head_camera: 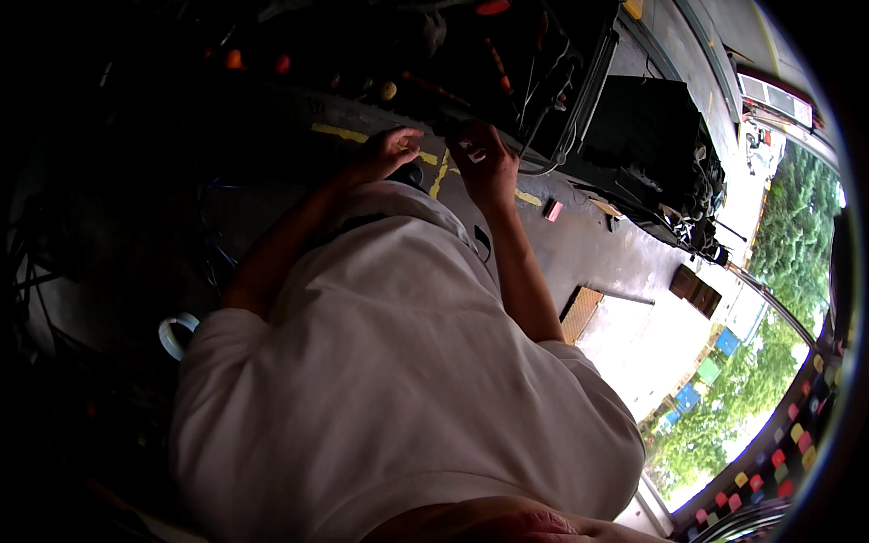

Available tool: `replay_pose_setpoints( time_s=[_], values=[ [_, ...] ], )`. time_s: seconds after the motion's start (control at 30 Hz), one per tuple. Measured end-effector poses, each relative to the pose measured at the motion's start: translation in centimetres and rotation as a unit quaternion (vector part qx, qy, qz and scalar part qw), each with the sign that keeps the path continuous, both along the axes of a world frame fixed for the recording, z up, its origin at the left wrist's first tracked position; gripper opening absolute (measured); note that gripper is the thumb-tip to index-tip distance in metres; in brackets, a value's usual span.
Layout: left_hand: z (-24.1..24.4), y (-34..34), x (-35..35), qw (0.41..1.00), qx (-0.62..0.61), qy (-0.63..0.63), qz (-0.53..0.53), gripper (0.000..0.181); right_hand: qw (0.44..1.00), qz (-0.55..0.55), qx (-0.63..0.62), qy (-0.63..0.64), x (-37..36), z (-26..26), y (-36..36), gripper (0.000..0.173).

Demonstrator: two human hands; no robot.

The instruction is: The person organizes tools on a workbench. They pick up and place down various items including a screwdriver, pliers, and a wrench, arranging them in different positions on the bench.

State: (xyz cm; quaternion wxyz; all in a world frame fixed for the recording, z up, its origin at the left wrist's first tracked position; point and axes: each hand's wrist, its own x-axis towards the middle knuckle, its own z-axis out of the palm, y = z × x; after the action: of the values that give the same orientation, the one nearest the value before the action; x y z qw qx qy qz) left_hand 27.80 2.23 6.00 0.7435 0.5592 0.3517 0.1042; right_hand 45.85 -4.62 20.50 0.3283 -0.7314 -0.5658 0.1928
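My left hand (394, 151) is raised in front of my waist, its fingers loosely bent and apart, with nothing seen in it. Beside it, my right hand (485, 163) is curled at the edge of a dark work area. A small pale patch shows among its fingers, and a dark shape lies at the fingertips. Shadow hides whether that hand grips anything. Beyond both hands is a dark bench or machine (387, 112) with a round yellowish knob (387, 90) and an orange knob (233, 58), too dim to make out further.
Cables (560, 153) hang near my right hand. A large black cabinet (638, 136) stands to the right, with cluttered parts at its side. A small reddish block (553, 210) lies on the floor (597, 251), which bears yellow lines. A white ring (178, 336) is at left.
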Motion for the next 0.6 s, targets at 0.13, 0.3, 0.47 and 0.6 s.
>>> replay_pose_setpoints(
  time_s=[0.13, 0.3, 0.47, 0.6],
  values=[
    [-0.2, 0.1, 0.4, 0.999, -0.007, -0.027, 0.025, 0.051, 1.0, -0.009, -0.007, -0.007, -0.3, -0.4, 0.4, 0.021],
    [0.2, 0.8, 0.5, 1.0, -0.007, -0.027, 0.009, 0.06, 0.995, -0.016, -0.067, -0.078, -0.5, -1.7, 0.8, 0.019],
    [0.5, 0.9, 0.3, 1.0, 0.0, -0.026, -0.001, 0.063, 0.992, -0.039, -0.046, -0.113, -1.7, -1.4, 1.4, 0.019],
    [1.1, 0.9, 0.4, 1.0, -0.004, -0.014, -0.01, 0.066, 0.989, -0.042, 0.002, -0.141, -1.8, -2.5, 1.3, 0.019]
  ],
)
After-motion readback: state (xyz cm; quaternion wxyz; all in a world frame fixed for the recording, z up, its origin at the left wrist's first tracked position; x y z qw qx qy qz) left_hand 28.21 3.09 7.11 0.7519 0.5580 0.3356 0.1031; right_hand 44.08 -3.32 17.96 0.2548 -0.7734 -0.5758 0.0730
